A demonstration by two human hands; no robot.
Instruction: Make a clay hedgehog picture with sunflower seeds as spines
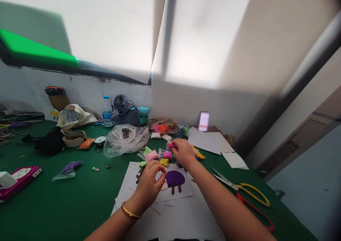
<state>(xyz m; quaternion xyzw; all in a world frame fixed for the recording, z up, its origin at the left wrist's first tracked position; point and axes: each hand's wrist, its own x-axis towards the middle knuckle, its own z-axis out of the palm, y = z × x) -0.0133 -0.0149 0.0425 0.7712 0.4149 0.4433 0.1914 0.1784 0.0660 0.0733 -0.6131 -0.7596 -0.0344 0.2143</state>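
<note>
My right hand (183, 153) reaches over the far side of the paper, fingers closed on a small packet of pink modelling clay (169, 145). My left hand (151, 180) hovers above the sheets with thumb and forefinger curled together; whether anything is between them I cannot make out. Below lies a white card (186, 193) with a purple clay shape (175, 178), brown seed-like legs (173, 190) and a pale clay piece (164, 186) partly behind my left thumb. Dark seeds (137, 177) lie beside my left hand. Light pink (151, 156), magenta (167, 155) and yellow clay (164, 162) sit just beyond.
Scissors (234, 187) with yellow and red handles lie open at right. A clear plastic bag (126, 139), water bottle (107, 111) and teal-lidded cup (144, 116) stand behind. A purple clay packet (69, 169) and magenta case (21, 180) are at left; a phone (204, 121) leans at back.
</note>
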